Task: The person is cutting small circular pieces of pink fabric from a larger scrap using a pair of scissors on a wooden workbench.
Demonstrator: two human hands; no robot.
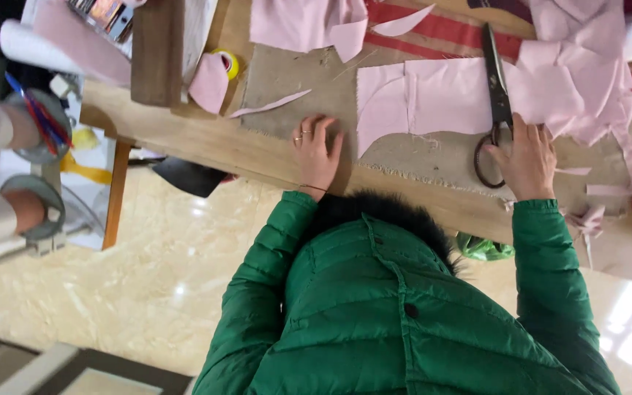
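Observation:
My left hand [317, 152] lies flat with fingers apart on a tan burlap cloth [287, 80] at the near edge of the wooden table [206, 143]; it has rings and holds nothing. My right hand [527, 159] grips the handle loops of large dark scissors [497, 80]. The scissors lie with their blades pointing away from me across a cut piece of pink fabric [433, 95]. More pink fabric [587, 80] is bunched to the right of the scissors. I am wearing a green padded jacket.
A thin pink strip [271, 104] and other pink scraps [305, 25] lie on the table. A dark wooden block [156, 51] and a yellow roll [228, 62] sit at the far left. A red striped cloth [448, 28] lies further back. Glossy tile floor [155, 278] is below.

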